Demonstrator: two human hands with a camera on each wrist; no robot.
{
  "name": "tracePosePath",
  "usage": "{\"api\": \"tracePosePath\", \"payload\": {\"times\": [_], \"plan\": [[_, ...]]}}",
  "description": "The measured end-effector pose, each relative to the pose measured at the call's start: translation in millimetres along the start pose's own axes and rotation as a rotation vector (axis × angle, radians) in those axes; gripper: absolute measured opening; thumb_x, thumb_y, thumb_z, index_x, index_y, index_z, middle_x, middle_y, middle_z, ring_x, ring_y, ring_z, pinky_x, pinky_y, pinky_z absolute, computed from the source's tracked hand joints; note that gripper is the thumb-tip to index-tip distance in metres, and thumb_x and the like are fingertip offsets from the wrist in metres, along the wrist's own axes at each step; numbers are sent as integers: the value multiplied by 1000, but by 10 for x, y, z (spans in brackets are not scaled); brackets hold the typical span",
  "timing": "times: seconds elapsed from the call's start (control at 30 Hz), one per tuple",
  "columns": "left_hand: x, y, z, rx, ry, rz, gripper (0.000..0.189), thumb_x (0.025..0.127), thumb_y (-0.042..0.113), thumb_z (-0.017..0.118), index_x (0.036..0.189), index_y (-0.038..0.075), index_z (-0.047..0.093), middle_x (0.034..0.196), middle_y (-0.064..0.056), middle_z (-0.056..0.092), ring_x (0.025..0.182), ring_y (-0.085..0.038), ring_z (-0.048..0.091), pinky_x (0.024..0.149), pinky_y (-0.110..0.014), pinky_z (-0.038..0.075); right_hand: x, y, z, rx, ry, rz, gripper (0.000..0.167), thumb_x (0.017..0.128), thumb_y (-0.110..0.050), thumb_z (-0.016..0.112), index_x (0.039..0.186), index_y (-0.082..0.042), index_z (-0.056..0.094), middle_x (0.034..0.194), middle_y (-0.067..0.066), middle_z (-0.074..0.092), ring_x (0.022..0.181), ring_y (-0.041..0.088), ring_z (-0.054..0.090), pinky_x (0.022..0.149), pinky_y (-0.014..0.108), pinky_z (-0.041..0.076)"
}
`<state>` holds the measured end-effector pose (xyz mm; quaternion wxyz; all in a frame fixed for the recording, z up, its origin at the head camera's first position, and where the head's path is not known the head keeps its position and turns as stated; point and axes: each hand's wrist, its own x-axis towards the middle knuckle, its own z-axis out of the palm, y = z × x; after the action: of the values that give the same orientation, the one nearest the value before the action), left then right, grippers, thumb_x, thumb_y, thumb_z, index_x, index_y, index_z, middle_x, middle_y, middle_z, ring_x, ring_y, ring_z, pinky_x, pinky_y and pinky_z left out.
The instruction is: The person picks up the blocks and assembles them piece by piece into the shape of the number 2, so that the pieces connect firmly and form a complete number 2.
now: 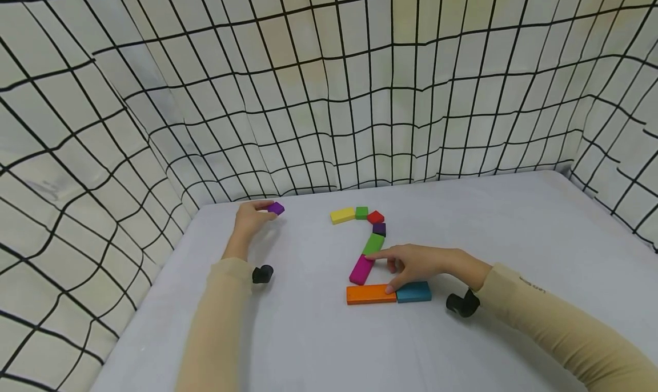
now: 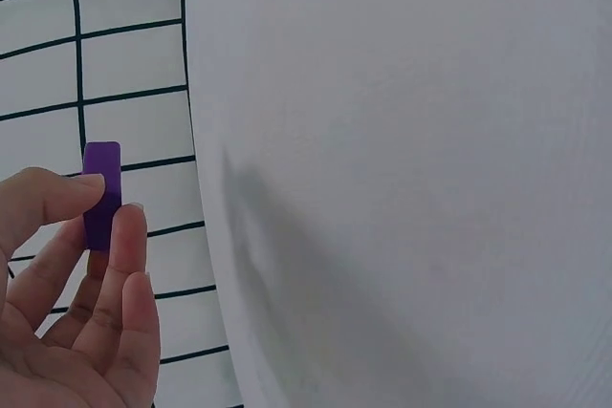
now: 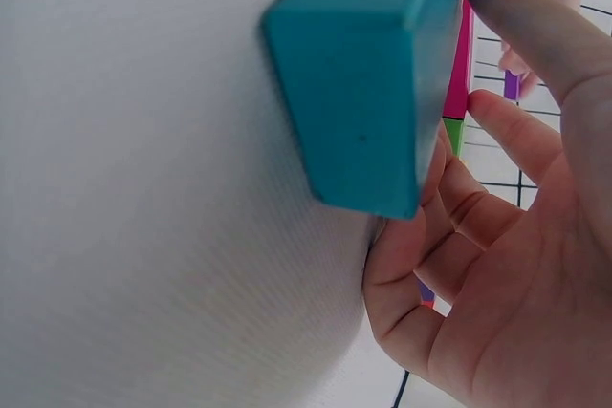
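Note:
Away at the table's far left, my left hand (image 1: 249, 219) pinches a purple block (image 1: 276, 208) between thumb and fingertips, above the cloth. My right hand (image 1: 424, 259) lies over the row of blocks. Its straight index finger touches where a green block (image 1: 373, 243) meets a magenta block (image 1: 361, 271). The thumb rests on an orange block (image 1: 367, 294), whose end meets a teal block (image 1: 414, 292). Its other fingers are bent beneath the palm. A yellow block (image 1: 342, 215), small green block (image 1: 362, 212), red block (image 1: 376, 217) and dark purple block (image 1: 379, 229) curve round above.
A white cloth (image 1: 308, 340) covers the table. Behind it and along both sides stand white walls with a black grid net (image 1: 360, 100). Black wrist cameras (image 1: 462, 304) stick out from both sleeves.

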<state>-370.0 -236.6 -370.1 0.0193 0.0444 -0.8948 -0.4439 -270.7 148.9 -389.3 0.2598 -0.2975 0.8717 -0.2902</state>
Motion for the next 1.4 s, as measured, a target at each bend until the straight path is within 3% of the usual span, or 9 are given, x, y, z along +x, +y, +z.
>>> {"api": "tracePosePath", "payload": {"times": [0.5, 1.07, 1.4], "plan": [[-28, 66, 175, -77, -31, 31, 48, 92, 2, 69, 139, -2, 61, 141, -25, 57, 133, -36, 49, 109, -45, 38, 19, 17, 22, 7, -6, 2, 72, 90, -26, 81, 154, -17, 49, 102, 1, 54, 100, 20, 51, 81, 33, 49], [-45, 211, 420, -16, -104, 99, 48, 91, 2, 71, 137, -3, 62, 139, -24, 60, 137, -38, 46, 113, -48, 36, 16, 12, 0, -10, 0, -1, 74, 90, -29, 81, 154, -15, 47, 102, 2, 54, 97, 19, 52, 79, 32, 49], [-54, 267, 550, -10, -119, 76, 47, 92, 3, 70, 138, -1, 62, 141, -22, 58, 138, -37, 45, 112, -49, 37, 11, 0, 3, -11, -2, -5, 74, 90, -28, 82, 154, -14, 47, 99, 1, 53, 96, 18, 52, 78, 30, 49]]}}
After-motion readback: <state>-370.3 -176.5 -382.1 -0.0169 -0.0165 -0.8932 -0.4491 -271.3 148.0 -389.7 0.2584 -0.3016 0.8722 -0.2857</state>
